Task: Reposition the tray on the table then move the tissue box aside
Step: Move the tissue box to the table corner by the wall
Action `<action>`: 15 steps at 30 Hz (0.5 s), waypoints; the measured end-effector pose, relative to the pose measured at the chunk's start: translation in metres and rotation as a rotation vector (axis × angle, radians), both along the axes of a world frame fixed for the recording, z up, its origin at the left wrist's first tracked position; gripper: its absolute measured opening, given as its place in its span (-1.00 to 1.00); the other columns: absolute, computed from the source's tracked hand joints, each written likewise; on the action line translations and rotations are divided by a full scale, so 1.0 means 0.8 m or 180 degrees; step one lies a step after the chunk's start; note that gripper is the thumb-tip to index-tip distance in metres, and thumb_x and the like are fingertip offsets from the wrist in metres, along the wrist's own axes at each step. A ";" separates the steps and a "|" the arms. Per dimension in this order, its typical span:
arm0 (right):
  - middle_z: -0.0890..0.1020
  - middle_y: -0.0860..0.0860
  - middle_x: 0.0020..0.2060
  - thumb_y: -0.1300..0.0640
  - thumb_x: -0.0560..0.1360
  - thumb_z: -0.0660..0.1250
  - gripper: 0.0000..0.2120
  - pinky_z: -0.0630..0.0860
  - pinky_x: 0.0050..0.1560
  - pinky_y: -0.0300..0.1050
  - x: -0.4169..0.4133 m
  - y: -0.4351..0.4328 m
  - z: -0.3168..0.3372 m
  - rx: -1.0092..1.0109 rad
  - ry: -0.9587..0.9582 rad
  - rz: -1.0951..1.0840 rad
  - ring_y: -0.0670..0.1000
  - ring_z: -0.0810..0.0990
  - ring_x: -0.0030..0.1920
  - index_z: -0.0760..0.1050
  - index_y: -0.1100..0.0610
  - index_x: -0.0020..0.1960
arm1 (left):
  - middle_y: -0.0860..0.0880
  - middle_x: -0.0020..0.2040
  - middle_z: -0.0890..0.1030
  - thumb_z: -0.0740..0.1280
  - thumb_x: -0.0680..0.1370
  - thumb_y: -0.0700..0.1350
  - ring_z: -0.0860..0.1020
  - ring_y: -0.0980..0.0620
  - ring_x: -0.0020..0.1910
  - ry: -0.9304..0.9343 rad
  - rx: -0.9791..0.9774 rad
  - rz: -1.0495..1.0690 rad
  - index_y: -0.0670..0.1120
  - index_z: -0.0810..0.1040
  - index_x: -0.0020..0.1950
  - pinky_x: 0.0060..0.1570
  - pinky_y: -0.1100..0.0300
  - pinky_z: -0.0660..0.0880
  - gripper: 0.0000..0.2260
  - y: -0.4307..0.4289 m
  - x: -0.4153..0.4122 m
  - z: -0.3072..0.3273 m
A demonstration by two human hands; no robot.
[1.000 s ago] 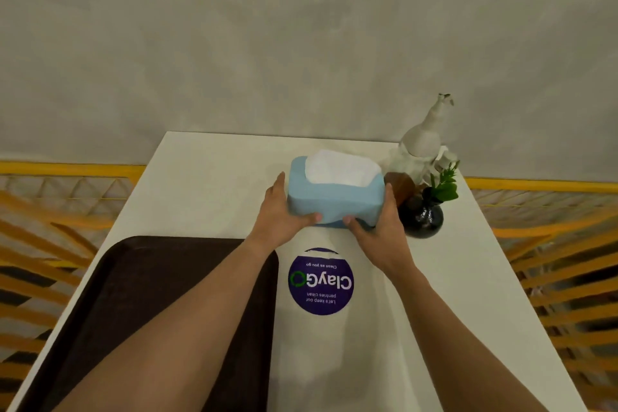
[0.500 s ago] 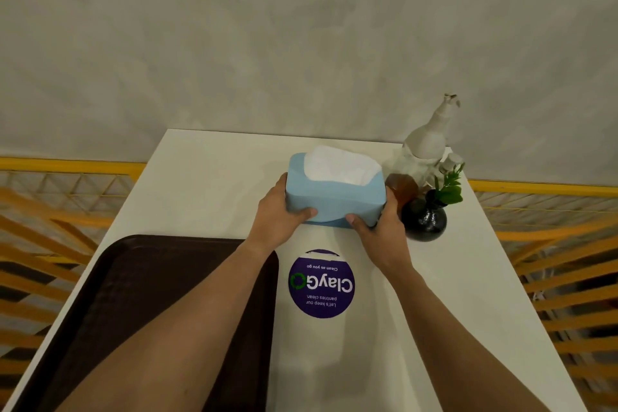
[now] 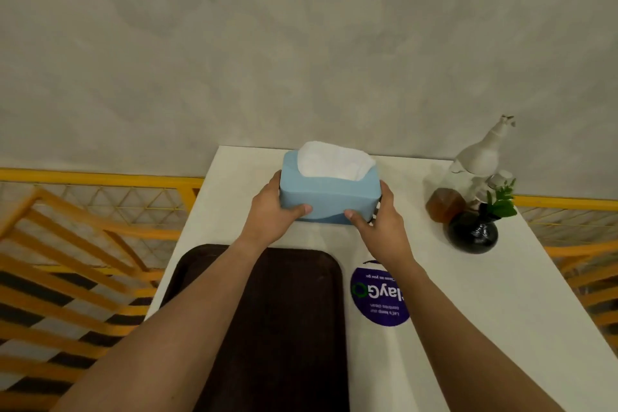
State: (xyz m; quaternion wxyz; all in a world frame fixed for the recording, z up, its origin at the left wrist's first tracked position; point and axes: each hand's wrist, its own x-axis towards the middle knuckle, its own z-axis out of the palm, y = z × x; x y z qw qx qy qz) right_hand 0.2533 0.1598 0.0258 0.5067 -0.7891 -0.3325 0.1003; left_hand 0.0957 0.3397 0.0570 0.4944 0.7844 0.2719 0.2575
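With the left hand point(image 3: 272, 211) and right hand point(image 3: 384, 221) each curled around one end of the blue tissue box point(image 3: 329, 192) (thumbs pressing its near face), uneven squeezing may crumple it or slide it onto the brown tray point(image 3: 294, 311) under the wrists.

I read only one text: a round purple sticker point(image 3: 381, 294) on the white table point(image 3: 468, 311), just beside the dark tray point(image 3: 301, 311). It is upside down from my view. Big white letters show "layG" + a green ring for the O; the first letter is hidden by my right forearm point(image 3: 434, 304). Under it, small lines: approx. "Let's keep our pantries clean", too small to be sure. No other text on the blue tissue box point(image 3: 329, 199), bottles or wall.
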 end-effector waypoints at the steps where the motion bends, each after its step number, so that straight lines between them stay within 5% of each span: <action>1: 0.43 -0.23 0.27 -0.17 0.49 0.46 -0.22 0.59 0.13 -0.09 -0.016 0.021 0.003 0.0002 -0.0012 0.0008 -0.10 0.51 0.17 0.09 -0.15 0.55 | 0.17 0.20 0.55 0.58 0.42 -0.02 0.52 0.12 0.12 -0.0004 0.0040 0.0021 0.08 0.39 0.45 -0.15 0.58 0.42 -0.35 0.021 -0.017 0.003; 7: 0.44 -0.34 0.26 -0.23 0.47 0.46 -0.21 0.57 0.13 -0.14 -0.037 0.047 0.002 0.0144 -0.0012 0.0121 -0.11 0.53 0.18 0.09 -0.21 0.54 | 0.12 0.25 0.54 0.57 0.44 -0.01 0.49 0.13 0.14 0.0027 0.0135 0.0082 0.08 0.37 0.47 -0.19 0.62 0.42 -0.34 0.045 -0.041 0.002; 12: 0.37 -0.52 0.19 -0.28 0.45 0.44 -0.20 0.52 0.08 -0.22 -0.075 0.105 0.007 0.0128 -0.0061 0.0197 -0.14 0.52 0.12 0.08 -0.25 0.53 | 0.13 0.22 0.58 0.58 0.42 -0.03 0.54 0.17 0.12 -0.0051 0.0055 0.0131 0.09 0.40 0.44 0.01 0.37 0.54 -0.36 0.102 -0.084 0.001; 15: 0.43 -0.38 0.22 -0.26 0.45 0.45 -0.18 0.49 0.05 -0.27 -0.087 0.136 0.004 0.0088 -0.0051 0.0218 -0.13 0.52 0.13 0.06 -0.23 0.55 | 0.19 0.16 0.57 0.58 0.41 -0.04 0.53 0.24 0.07 -0.0086 0.0012 0.0153 0.13 0.41 0.42 -0.12 0.47 0.51 -0.37 0.129 -0.099 -0.003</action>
